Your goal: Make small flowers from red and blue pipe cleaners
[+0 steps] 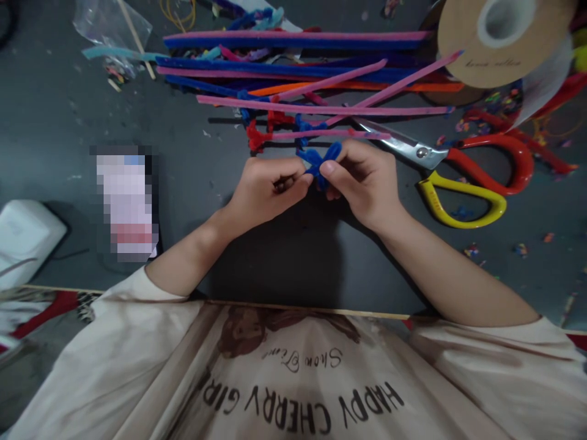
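Between my fingertips is a blue pipe cleaner (316, 160), bent into a small shape with several loops. My left hand (274, 186) pinches its left side, fingers curled under. My right hand (364, 177) grips the right side, with the thumb pressed on the front of the piece. The two hands nearly meet above the dark table. Just beyond them lie pink pipe cleaners (321, 109) and small twisted red pieces (257, 135) and blue ones. Part of the held piece is hidden behind my fingers.
Scissors (422, 153) with red and yellow handles lie open right of my right hand. A large ribbon spool (458, 43) stands at the top right. Blurred out, a phone (126, 208) lies at left, near a white box-like object (30, 238). Colourful scraps (520, 249) dot the right side.
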### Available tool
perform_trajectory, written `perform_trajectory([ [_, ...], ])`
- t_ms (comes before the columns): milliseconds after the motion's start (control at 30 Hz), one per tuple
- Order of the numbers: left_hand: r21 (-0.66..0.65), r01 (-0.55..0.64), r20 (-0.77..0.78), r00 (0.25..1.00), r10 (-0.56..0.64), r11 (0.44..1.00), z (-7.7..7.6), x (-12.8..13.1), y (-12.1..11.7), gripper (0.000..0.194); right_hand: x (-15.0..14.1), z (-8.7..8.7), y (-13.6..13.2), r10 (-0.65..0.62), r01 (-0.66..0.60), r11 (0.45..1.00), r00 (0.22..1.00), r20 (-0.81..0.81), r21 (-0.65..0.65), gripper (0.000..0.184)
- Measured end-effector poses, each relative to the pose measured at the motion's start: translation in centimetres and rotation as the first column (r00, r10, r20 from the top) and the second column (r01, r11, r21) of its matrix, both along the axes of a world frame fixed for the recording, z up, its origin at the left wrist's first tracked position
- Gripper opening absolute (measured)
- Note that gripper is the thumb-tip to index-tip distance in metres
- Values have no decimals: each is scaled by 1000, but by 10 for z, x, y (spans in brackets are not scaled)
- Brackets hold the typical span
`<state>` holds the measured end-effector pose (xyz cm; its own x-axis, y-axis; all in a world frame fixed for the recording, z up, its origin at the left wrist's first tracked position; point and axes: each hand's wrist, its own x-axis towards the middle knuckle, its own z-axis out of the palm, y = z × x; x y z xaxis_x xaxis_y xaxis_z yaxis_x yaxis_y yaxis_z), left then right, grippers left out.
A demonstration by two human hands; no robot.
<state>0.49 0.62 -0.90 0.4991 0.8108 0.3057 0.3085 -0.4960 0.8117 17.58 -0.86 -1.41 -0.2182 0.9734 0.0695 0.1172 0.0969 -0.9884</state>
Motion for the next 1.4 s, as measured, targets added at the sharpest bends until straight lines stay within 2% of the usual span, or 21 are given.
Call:
perform_trajectory([
  [100,247,-47,-49,997,60,968,-5,2,-2,34,-1,1,0,-1,0,1000,999,35,10,38],
  [167,337,-67,-84,991,101,939,-7,3,-3,33,-1,1,0,5,-5,1000,999,47,5,40],
  [233,282,-67,-93,991,97,957,-6,3,-4,33,0,1,0,14,-14,1000,999,51,-6,40],
  [333,8,-49,-28,998,49,999,0,0,-3,33,2,0,1,62,-61,998,996,57,-21,38],
  [433,-169,-106,66,991,118,980,4,-1,-1,31,3,0,1,138,-137,990,988,71,-22,38],
  [767,-176,-62,140,986,88,982,1,-2,2,33,4,-4,1,185,-189,982,977,102,25,32],
  [967,-226,21,167,986,17,974,3,-3,4,35,0,2,-1,125,-147,983,976,177,115,30],
  [1200,-213,-214,185,949,254,953,1,0,0,32,-2,-2,0,60,-60,998,998,-12,-35,26],
  [1300,-222,-222,182,947,265,949,1,1,-1,34,-2,-4,1,48,-55,995,994,-97,-80,28],
  [1400,-265,-200,166,954,249,943,2,0,-1,34,0,-4,2,58,-68,994,992,-115,-87,29],
])
